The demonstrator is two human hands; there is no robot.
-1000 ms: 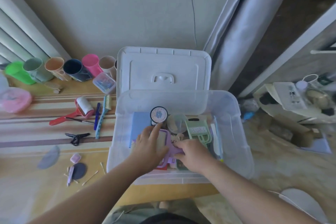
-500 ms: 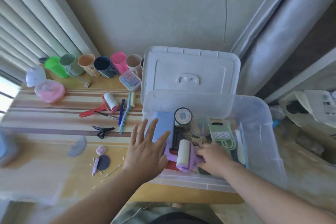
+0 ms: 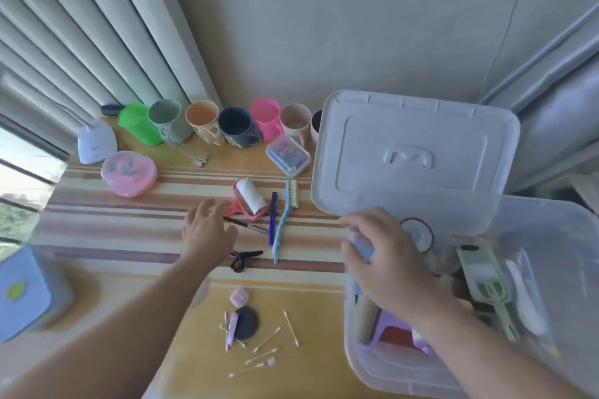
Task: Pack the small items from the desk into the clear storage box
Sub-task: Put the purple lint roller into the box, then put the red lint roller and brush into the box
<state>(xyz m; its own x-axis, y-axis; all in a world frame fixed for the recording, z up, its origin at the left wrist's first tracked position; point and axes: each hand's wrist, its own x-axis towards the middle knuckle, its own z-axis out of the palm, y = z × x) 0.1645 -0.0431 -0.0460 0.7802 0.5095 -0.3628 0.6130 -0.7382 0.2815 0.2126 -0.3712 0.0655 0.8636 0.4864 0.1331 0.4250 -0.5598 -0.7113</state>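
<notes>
The clear storage box (image 3: 389,372) sits at the right, its white lid (image 3: 418,155) leaning behind it. Inside lie a purple lint roller (image 3: 389,327), a green comb set (image 3: 486,282) and a round tin (image 3: 418,232). My right hand (image 3: 389,262) hovers over the box's left part, fingers apart, holding nothing. My left hand (image 3: 207,233) is open above the striped desk, just left of a red lint roller (image 3: 249,199). A thin brush (image 3: 246,225), blue pen (image 3: 273,217), blue cleaning brush (image 3: 285,220) and black clip (image 3: 243,257) lie beside it.
A row of cups (image 3: 201,121) lines the wall, with a small clear case (image 3: 287,155) and a pink round container (image 3: 129,173) in front. Cotton swabs (image 3: 265,340), a dark disc (image 3: 248,322) and a pink eraser (image 3: 239,296) lie near the front. A blue box (image 3: 22,291) stands far left.
My left hand left the box and moved out over the desk toward the red lint roller. My right hand let go of the purple roller and lifted. The view swung left.
</notes>
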